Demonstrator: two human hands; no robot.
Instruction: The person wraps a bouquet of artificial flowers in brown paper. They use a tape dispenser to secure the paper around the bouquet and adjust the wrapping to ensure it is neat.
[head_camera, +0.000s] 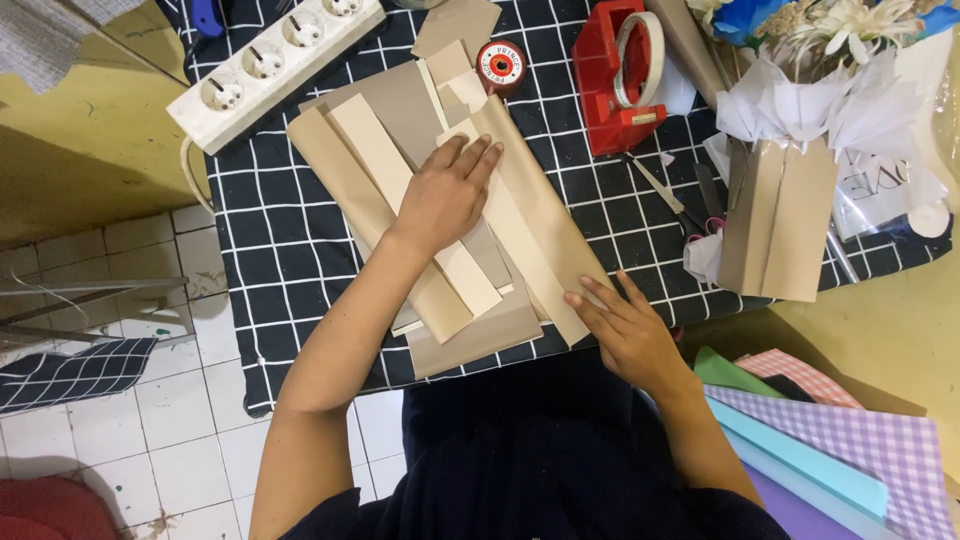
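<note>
Left hand (445, 195) lies flat, fingers spread and extended, pressing on the paper stack (440, 230) at the middle of the checked cloth (290, 240); it grips nothing. Right hand (625, 325) rests open, fingertips on the near edge of a long cream strip (525, 255) where the stack meets the cloth's front edge; it too holds nothing. We judge the work to be mid-course: beige and cream sheets and strips are cut and piled loosely at angles, none visibly taped or joined, while a finished-looking kraft bag (780, 215) with white tissue and flowers stands upright at the right. What remains cannot be told beyond this. Round about we note a red tape dispenser (620, 85) with a pale roll, beyond the stack; a small round red spool (499, 65) with a white label, just beside the stack's far end; a white power strip (275, 60) at the far left; scissors (690, 205) between dispenser and bag; and coloured sheets (840, 440), green, pink check, lilac check and light blue, lower right, off the cloth.
</note>
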